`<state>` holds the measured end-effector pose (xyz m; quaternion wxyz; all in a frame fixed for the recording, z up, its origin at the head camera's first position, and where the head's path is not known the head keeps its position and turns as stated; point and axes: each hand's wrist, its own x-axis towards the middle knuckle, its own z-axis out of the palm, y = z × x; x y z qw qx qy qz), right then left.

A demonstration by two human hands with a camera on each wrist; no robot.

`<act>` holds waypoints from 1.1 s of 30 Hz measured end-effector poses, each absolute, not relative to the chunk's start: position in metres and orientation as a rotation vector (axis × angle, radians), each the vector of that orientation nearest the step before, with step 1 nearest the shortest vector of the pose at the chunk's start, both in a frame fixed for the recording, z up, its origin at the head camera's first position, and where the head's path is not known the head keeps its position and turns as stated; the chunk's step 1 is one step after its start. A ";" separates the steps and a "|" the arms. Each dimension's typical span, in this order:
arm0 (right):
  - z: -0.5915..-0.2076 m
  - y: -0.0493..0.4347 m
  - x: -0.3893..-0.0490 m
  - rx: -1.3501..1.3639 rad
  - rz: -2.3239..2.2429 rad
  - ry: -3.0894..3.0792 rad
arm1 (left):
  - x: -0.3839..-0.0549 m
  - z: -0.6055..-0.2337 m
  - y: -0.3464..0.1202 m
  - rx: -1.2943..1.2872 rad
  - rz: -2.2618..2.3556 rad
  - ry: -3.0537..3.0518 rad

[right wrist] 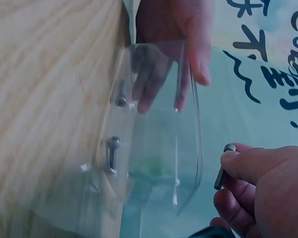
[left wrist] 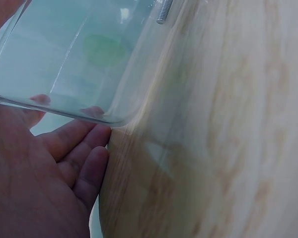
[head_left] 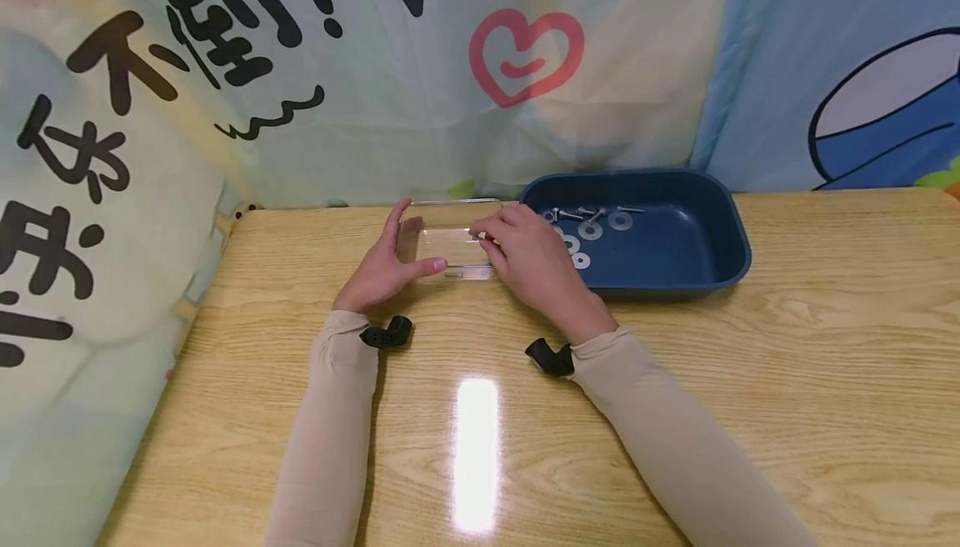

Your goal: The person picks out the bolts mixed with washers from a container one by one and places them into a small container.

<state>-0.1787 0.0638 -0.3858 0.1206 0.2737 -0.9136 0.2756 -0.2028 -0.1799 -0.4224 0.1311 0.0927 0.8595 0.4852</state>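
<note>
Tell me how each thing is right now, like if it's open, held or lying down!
Clear box: open on top, held by the left hand
Left hand: holding one end of the clear box
Right hand: pinching a bolt
Bolt inside the clear box: lying down
Blue bin: open, with small parts inside
Washers: loose in the blue bin

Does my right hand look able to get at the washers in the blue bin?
Probably yes: the blue bin is open-topped and close beside your right hand, leaving the washers accessible, though the bolt that hand pinches might need setting down.
</note>
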 end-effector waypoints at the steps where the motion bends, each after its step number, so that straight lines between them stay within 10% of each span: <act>1: -0.387 0.062 -0.178 0.809 0.802 -2.668 | -0.203 -0.423 -0.180 0.271 1.413 2.492; 33: -0.390 0.056 -0.172 0.842 0.701 -2.799 | -0.203 -0.423 -0.180 0.271 1.423 2.480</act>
